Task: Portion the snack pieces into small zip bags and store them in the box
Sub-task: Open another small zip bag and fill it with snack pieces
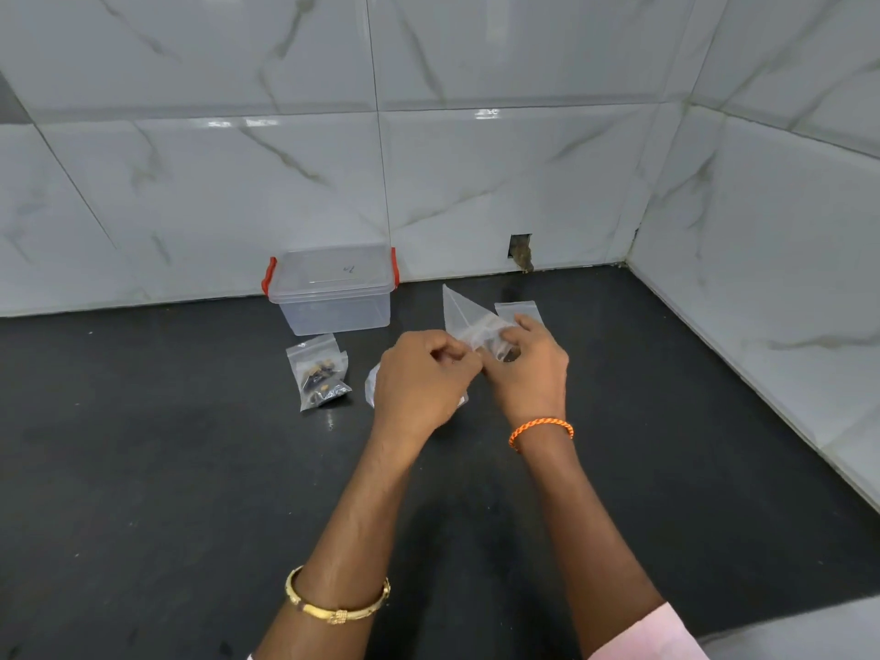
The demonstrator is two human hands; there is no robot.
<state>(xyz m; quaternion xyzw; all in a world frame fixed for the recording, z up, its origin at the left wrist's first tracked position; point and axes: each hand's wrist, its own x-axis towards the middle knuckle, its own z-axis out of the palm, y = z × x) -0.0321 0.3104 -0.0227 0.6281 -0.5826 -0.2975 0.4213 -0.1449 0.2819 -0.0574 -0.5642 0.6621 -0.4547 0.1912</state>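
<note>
Your left hand and right hand meet over the dark counter, both pinching the same small zip bag. The left fingertips are closed on its near edge, and the right hand is curled around its lower end. The bag tilts up toward twelve o'clock, and a few dark snack pieces seem to sit in its low end by your right fingers, though the clear plastic and your knuckles make that hard to confirm.

By my reading you are partway through. Two filled bags lie overlapping on the counter at about nine o'clock from your hands, holding brown and tan pieces. They are portioned but not yet stored. The box stands at about eleven o'clock against the tiled wall, with its red-clipped lid on, and looks empty through its clear sides. So storing is all still to do, and the bag in hand looks unsealed.

One more empty bag lies flat just past your right hand at one o'clock. A crumpled bit of clear plastic shows under your left hand. Most of it is covered, so I can't say whether it is a bag or the snack supply. No loose pile of pieces is in sight.
</note>
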